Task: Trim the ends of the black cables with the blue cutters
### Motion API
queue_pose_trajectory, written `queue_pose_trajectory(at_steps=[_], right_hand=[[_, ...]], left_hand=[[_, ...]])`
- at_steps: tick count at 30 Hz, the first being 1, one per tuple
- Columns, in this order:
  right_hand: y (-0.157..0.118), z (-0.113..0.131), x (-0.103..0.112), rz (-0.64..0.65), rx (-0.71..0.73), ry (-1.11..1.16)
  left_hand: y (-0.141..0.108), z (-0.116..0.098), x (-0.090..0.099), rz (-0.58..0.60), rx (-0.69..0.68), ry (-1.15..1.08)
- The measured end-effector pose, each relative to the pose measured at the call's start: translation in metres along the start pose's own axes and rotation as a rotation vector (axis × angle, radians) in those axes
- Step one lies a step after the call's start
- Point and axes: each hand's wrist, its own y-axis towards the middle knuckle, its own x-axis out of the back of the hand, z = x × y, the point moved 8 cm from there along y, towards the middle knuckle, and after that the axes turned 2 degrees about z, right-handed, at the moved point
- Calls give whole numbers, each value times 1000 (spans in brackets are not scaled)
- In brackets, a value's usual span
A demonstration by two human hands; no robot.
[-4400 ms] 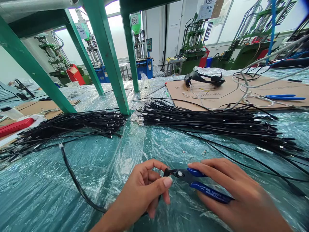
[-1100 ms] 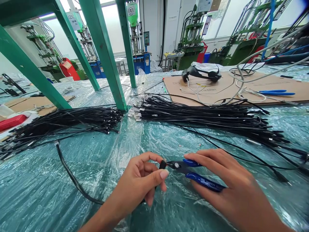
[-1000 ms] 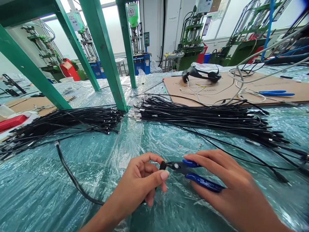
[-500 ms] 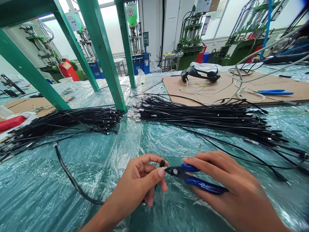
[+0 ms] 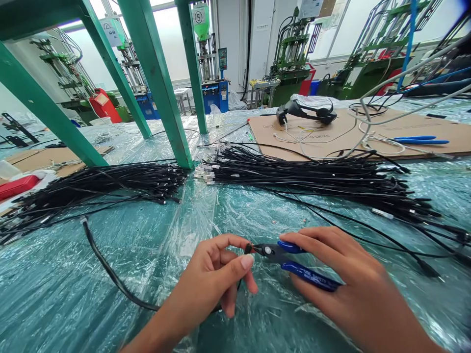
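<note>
Blue cutters (image 5: 309, 276) in right hand (image 5: 340, 272)

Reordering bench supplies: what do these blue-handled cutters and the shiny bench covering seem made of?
The cutters look like dark-finished steel, judging by the metallic pivot, with glossy blue plastic-coated handles. The bench covering looks like clear plastic film, creased and shiny.

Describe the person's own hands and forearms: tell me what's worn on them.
The left hand and right hand are bare, with no gloves or rings. The forearms show no sleeves, watch or bracelet. The left thumbnail is smooth and rounded, with no polish visible.
</note>
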Motion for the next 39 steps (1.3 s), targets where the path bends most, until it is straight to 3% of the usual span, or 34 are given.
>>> queue_pose_trajectory(at_steps=[16,30,39], right_hand=[[3,0,-2,29,-11,36],[-2,-3,4,-23,-14,17],[-3,-2,-2,27,-6,-4]], left_hand=[[1,1,0,4,-9,3],[-1,0,-1,-1,12,20],[-1,0,-1,-5,9,5]])
